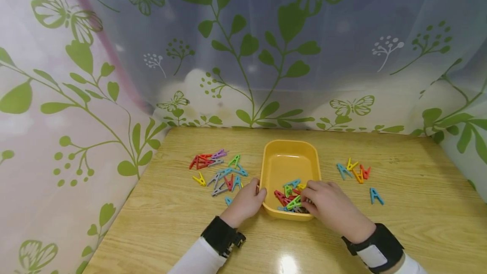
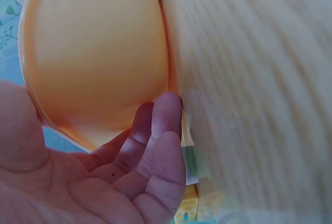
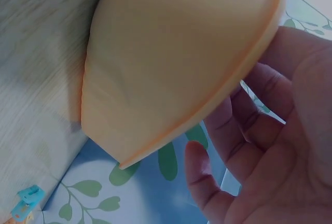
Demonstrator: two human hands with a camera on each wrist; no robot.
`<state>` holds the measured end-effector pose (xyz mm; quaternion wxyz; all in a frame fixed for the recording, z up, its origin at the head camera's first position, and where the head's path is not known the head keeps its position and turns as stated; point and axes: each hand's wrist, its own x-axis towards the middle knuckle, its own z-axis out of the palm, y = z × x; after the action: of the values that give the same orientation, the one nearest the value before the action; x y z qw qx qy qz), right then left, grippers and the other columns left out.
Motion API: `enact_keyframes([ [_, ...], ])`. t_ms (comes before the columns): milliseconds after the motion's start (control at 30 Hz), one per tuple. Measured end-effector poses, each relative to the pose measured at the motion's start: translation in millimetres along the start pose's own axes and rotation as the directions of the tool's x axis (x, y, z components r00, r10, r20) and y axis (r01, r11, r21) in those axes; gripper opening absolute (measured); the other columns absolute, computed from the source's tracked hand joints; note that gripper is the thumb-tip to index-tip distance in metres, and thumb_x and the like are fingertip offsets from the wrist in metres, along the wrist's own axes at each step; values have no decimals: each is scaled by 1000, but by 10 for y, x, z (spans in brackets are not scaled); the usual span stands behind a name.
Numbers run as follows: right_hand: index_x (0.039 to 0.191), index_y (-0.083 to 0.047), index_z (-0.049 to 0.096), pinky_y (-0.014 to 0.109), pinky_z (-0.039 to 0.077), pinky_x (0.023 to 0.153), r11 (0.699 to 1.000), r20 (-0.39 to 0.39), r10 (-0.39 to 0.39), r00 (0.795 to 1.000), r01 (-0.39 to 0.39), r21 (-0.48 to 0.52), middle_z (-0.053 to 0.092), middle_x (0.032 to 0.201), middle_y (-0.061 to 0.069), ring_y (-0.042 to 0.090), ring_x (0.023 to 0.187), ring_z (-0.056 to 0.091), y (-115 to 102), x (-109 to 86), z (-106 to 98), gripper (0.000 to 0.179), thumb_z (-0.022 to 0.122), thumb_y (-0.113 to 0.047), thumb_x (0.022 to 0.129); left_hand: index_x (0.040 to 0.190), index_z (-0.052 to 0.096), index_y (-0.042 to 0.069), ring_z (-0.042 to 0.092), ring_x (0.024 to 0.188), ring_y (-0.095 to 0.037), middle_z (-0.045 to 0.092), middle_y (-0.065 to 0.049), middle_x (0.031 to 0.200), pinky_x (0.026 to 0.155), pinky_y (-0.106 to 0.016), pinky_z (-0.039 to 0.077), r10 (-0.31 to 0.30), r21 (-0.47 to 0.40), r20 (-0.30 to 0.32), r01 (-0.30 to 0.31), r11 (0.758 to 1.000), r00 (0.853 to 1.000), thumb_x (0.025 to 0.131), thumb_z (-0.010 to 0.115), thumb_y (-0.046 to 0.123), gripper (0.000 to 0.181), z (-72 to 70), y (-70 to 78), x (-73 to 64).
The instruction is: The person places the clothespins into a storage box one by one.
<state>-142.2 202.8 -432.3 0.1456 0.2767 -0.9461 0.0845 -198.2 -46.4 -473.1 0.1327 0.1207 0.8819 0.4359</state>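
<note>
A yellow plastic tub (image 1: 291, 142) stands on the table with a heap of coloured clothespins (image 1: 286, 195) at its near end. My left hand (image 1: 248, 201) grips the tub's left side, thumb at the rim. In the left wrist view, the fingers of the left hand (image 2: 129, 177) curl against the outer wall. Over the right rim reaches my right hand (image 1: 329, 204), its fingers bent down among the clothespins, close to a green clothespin (image 1: 294, 203). From the right wrist, the tub's outer wall (image 3: 171, 63) hides the fingertips of the right hand (image 3: 270, 125); I cannot tell whether they pinch a clothespin.
Left of the tub lie scattered clothespins, among them a purple clothespin (image 1: 219, 154) and a yellow clothespin (image 1: 199, 179). To the right is a smaller group, with a blue clothespin (image 1: 376, 196) nearest. A leaf-patterned curtain (image 1: 243, 54) borders the wooden table (image 1: 152, 223).
</note>
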Motion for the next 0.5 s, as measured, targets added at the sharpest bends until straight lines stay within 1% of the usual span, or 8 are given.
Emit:
enact_keyframes([
  [100, 85, -23, 70, 36, 46, 69, 1000, -22, 21, 1000, -21, 0, 58, 84, -11, 6, 73, 54, 41, 8, -62, 16, 86, -20, 84, 126, 56, 5, 55, 71, -16, 58, -4, 86, 63, -29, 44, 0, -1, 1, 0, 1000, 1000, 107, 45, 28, 32, -3, 1, -3],
  [200, 87, -18, 72, 37, 49, 68, 996, -53, 84, 995, -83, 9, 61, 85, -6, 10, 75, 57, 131, 15, -151, 12, 84, -19, 86, 127, 55, 5, 55, 72, -16, 58, -4, 87, 63, -30, 44, -2, -1, 4, 2, 1000, 1000, 108, 45, 29, 32, -1, 10, -7],
  [333, 88, -12, 73, 37, 51, 65, 981, -93, 192, 977, -191, 25, 63, 84, -1, 14, 73, 59, 364, 2, -247, 9, 80, -16, 89, 128, 56, 5, 56, 73, -16, 58, -4, 88, 64, -30, 45, -7, 0, 5, 7, 1000, 1000, 108, 46, 29, 33, 4, 22, -5],
  [400, 90, -9, 72, 35, 49, 61, 971, -92, 239, 967, -239, 18, 62, 82, 1, 14, 70, 57, 509, -17, -256, 10, 79, -16, 90, 128, 56, 5, 56, 73, -17, 58, -5, 88, 64, -30, 45, -9, 2, 2, 9, 1000, 1000, 108, 46, 29, 33, 6, 21, -6],
  [500, 89, -5, 71, 32, 44, 56, 959, -82, 283, 956, -284, -9, 58, 77, 3, 14, 63, 51, 717, -53, -219, 11, 78, -14, 90, 128, 56, 5, 55, 73, -17, 59, -5, 88, 64, -31, 44, -11, 6, -2, 11, 1000, 1000, 108, 46, 29, 33, 6, 15, -7],
])
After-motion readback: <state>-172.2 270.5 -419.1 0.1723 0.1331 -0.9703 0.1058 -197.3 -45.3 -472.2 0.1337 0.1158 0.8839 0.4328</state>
